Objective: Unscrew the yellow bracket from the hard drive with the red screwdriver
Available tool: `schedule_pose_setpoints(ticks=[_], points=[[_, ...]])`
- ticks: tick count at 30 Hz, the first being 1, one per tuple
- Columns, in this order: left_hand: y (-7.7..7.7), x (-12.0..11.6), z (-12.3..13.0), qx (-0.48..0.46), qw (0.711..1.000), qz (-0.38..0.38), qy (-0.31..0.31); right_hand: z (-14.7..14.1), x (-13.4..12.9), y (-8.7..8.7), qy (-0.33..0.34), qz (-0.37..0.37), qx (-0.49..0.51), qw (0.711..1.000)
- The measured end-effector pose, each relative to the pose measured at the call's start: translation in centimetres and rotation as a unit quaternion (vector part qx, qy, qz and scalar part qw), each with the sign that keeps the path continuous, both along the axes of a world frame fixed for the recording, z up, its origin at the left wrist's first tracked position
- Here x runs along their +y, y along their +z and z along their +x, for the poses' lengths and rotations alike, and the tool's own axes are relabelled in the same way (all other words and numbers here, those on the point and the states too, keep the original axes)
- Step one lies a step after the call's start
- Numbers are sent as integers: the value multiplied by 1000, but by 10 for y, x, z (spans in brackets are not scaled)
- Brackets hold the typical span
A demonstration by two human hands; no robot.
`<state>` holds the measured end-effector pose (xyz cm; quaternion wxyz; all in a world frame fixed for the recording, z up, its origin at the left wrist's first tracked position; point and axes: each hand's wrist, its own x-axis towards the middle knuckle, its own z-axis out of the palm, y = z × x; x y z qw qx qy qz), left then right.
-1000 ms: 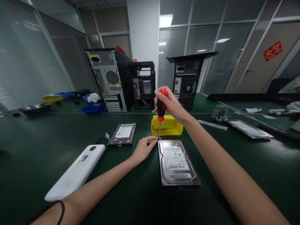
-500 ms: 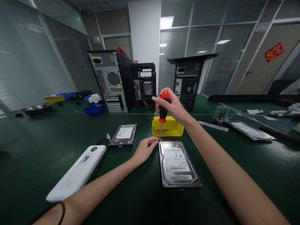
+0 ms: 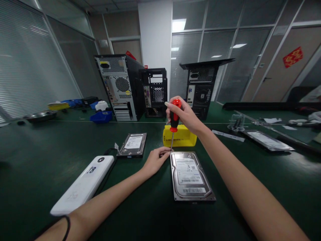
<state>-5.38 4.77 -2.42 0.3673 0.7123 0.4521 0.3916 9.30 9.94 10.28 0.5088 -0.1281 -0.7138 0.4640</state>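
A silver hard drive [image 3: 189, 175] lies label up on the green table in front of me. My right hand [image 3: 183, 112] is wrapped round the red and black handle of a screwdriver [image 3: 174, 117], whose shaft points down to the drive's far left corner. My left hand [image 3: 155, 160] rests on the table at that same corner, its fingers pressed together by the screwdriver's tip; what they pinch is too small to make out. Just behind the drive stands a yellow bin [image 3: 180, 136]. A second hard drive [image 3: 132, 144] lies further left.
A white power bank [image 3: 84, 184] with a black cable lies at the left. Computer cases [image 3: 121, 87] stand at the back. On the right are a clear cup [image 3: 236, 122] and another hard drive [image 3: 268, 140]. A blue bin [image 3: 101, 117] sits back left.
My right thumb has shifted slightly on the screwdriver handle. The left hand and the hard drive look almost unmoved.
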Motion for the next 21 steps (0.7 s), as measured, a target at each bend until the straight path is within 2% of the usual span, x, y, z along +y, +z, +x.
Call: schedule_pose_setpoints(ticks=[4,8,16,21], points=[[0,1,0,-4,1000,-3,-1,1,4,-2,40,-28,-3,999],[-1,0,-1,-10,1000,-5,-2,0,6,-3,8,-18,3,1000],[-4,2,-1,-28,1000,-7,-7,0,6,-3,-11,-70,51,996],[-8,4,-1,-35,999,-7,-10,3,7,-4,46,-93,66,992]])
